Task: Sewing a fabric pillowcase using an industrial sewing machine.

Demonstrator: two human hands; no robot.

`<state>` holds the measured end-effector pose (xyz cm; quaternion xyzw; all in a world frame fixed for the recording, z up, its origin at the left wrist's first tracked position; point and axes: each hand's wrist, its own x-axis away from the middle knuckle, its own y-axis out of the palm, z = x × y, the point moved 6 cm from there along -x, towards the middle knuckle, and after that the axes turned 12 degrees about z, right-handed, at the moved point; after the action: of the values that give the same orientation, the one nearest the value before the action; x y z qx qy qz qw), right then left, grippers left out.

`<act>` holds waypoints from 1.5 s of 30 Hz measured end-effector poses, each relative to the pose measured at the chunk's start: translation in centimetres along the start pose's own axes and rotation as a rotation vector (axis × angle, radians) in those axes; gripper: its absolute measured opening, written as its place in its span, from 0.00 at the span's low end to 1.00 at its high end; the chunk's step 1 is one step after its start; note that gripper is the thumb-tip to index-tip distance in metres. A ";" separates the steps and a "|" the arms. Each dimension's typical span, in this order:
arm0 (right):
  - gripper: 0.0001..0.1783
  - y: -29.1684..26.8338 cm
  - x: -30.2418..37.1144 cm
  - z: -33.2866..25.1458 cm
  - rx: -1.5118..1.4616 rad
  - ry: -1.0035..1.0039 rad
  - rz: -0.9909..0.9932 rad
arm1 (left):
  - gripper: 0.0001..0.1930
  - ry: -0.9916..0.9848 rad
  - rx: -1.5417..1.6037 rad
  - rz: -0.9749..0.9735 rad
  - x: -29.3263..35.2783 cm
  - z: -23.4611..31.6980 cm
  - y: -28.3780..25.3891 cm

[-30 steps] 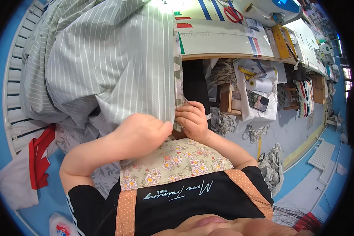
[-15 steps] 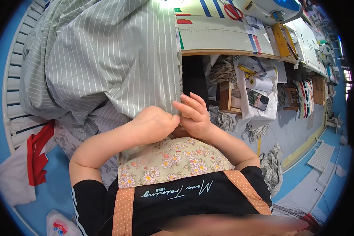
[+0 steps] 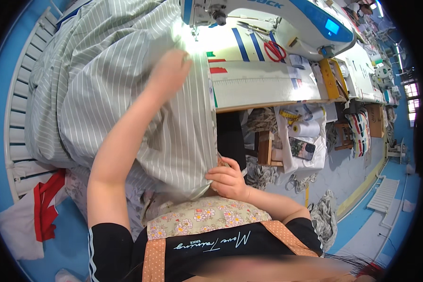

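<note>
A large grey-green fabric with white stripes (image 3: 113, 117) is heaped over the left side and runs up to the sewing machine (image 3: 286, 19). Just below the lit needle area, my left hand (image 3: 171, 70) is over the fabric; motion blurs its fingers, so I cannot tell whether they grip. Close to my lap, my right hand (image 3: 229, 182) pinches the fabric's right edge, thumb hidden. That edge runs almost straight from the needle area down to my right hand.
Red-handled scissors (image 3: 273, 50) lie on the machine table (image 3: 268, 89), beside a yellow box (image 3: 333, 77). Below the table edge, a white-lined bin (image 3: 286, 157) holds thread cones (image 3: 305, 128) and a phone (image 3: 301, 148). A white slatted rack (image 3: 19, 108) stands left.
My left hand has moved up and away from my right hand, toward the needle. My right hand has closed on the fabric edge. The view has shifted, showing more of the machine.
</note>
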<state>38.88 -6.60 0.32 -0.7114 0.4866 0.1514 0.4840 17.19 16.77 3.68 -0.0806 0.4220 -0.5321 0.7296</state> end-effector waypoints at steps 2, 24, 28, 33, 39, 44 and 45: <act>0.05 0.1 0.4 0.6 -0.001 0.003 0.005 | 0.13 0.034 -0.065 0.126 -3.4 -3.3 1.9; 0.05 1.7 -4.1 7.6 -0.108 0.084 -0.038 | 0.15 0.240 -0.286 0.084 -15.4 -12.2 5.5; 0.05 1.5 -6.0 7.9 -0.109 0.029 -0.019 | 0.15 0.229 -0.302 0.074 -17.2 -12.6 5.3; 0.03 1.1 -7.6 7.5 -0.080 -0.025 -0.031 | 0.15 0.212 -0.305 0.066 -18.4 -13.2 5.0; 0.02 0.5 -10.0 7.3 -0.041 -0.010 -0.053 | 0.14 0.189 -0.302 0.069 -19.4 -14.3 5.2; 0.03 0.2 -12.8 8.0 0.040 0.057 -0.067 | 0.14 0.174 -0.296 0.073 -20.9 -15.5 5.4; 0.04 0.2 -13.3 8.3 0.044 0.075 -0.075 | 0.14 0.171 -0.296 0.073 -21.1 -15.8 5.5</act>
<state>34.41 7.54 5.31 -0.7235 0.4805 0.0958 0.4863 8.35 42.17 1.82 -0.1260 0.5590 -0.4425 0.6898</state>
